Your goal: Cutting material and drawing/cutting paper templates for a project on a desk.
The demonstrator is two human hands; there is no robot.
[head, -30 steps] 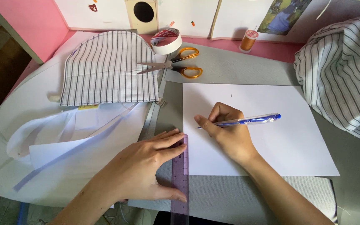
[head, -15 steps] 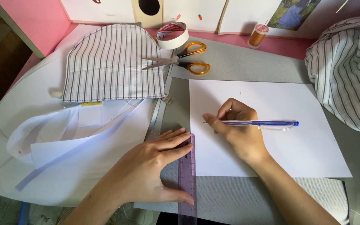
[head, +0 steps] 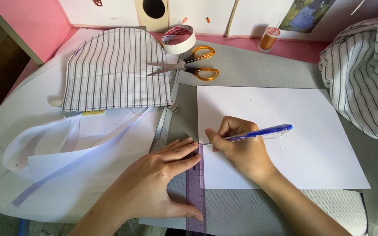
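My right hand (head: 241,150) has a closed grip on the blue plastic pen (head: 259,132), tip at the left edge of the white paper sheet (head: 294,131). My left hand (head: 154,185), flat and released, presses the purple transparent ruler (head: 195,192) along that edge. Orange-handled scissors (head: 189,67) lie far on the grey surface (head: 250,67).

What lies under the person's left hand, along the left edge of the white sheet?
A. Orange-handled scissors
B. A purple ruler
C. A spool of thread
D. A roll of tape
B: the left hand presses flat on a translucent purple ruler lying along the white sheet.
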